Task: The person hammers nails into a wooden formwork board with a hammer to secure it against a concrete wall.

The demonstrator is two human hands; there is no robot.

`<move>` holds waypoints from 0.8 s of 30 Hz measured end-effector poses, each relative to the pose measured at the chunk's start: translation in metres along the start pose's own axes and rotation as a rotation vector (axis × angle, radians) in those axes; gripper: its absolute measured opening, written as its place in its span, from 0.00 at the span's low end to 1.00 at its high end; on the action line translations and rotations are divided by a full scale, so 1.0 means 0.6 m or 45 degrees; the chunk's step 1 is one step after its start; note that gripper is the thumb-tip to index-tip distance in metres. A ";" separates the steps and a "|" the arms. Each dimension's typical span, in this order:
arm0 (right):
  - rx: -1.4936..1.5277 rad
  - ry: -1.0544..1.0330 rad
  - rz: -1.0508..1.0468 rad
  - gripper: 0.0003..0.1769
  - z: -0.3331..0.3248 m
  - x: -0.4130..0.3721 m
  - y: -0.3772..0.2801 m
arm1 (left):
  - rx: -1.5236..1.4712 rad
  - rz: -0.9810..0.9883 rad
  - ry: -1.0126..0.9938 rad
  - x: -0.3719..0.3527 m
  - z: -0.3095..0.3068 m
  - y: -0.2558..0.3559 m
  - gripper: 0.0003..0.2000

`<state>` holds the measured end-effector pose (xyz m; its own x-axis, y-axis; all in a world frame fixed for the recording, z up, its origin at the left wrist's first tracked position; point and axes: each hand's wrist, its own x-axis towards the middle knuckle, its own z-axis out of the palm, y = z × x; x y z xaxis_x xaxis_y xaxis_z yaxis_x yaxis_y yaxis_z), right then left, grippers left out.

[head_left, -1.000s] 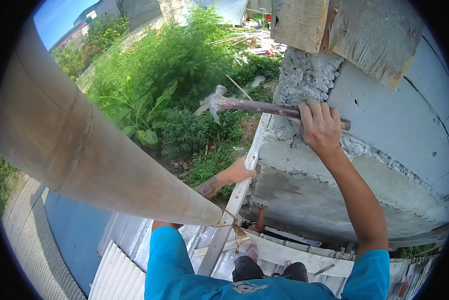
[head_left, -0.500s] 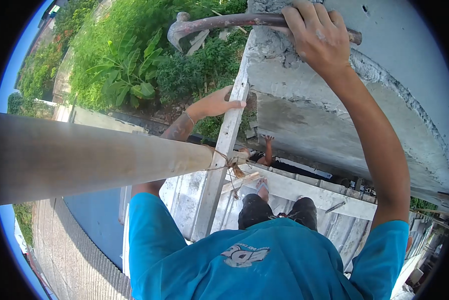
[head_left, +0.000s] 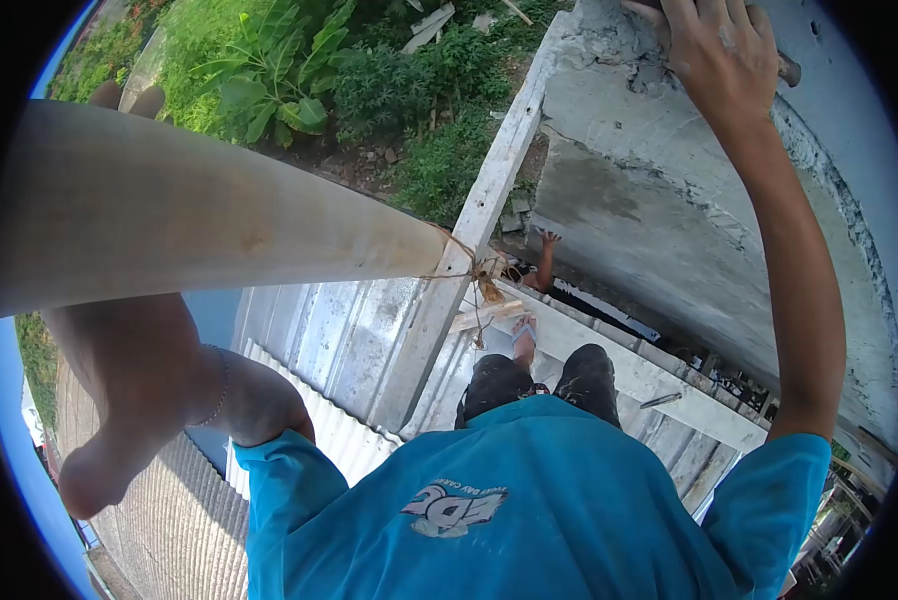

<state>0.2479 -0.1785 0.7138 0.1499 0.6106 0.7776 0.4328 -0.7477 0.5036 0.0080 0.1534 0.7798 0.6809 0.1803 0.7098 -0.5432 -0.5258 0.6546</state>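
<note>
My right hand [head_left: 724, 60] is closed round a claw hammer [head_left: 790, 69] over the top of the rough concrete wall [head_left: 649, 180]. Only the end of the handle and a bit near my fingers show; its head is out of frame. At the left, my left hand [head_left: 134, 390] is behind a thick round pole [head_left: 259, 215], thumb stretched out below it and two fingertips showing above. The pole hides the rest of those fingers. A pale wooden post [head_left: 494, 185] with holes is tied to the pole by wire [head_left: 484, 275].
Another person's raised hand [head_left: 549, 238] shows low beside the wall. My feet are far below, near a whitish beam [head_left: 639, 375] over metal roofing [head_left: 344, 330]. Corrugated roofing [head_left: 159, 510] lies at lower left. Plants [head_left: 389, 110] grow beyond the post.
My left hand has let go of the wooden post and moved left to behind the pole. My right hand and the hammer have shifted up and right, taking the hammer's head out of view.
</note>
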 end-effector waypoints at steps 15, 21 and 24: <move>-0.138 -0.083 0.003 0.16 0.022 -0.022 0.015 | 0.028 -0.080 0.470 0.017 0.154 0.051 0.25; -0.114 -0.163 -0.006 0.16 0.024 -0.025 0.021 | -0.086 -0.141 0.535 0.011 0.156 0.050 0.18; -0.100 -0.162 -0.011 0.16 0.025 -0.027 0.023 | -0.119 -0.191 0.515 0.009 0.138 0.041 0.18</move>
<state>0.2651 -0.1949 0.7023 0.2603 0.6412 0.7218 0.3641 -0.7576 0.5417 0.0390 0.0725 0.7782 0.5188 0.5697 0.6374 -0.5077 -0.3946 0.7659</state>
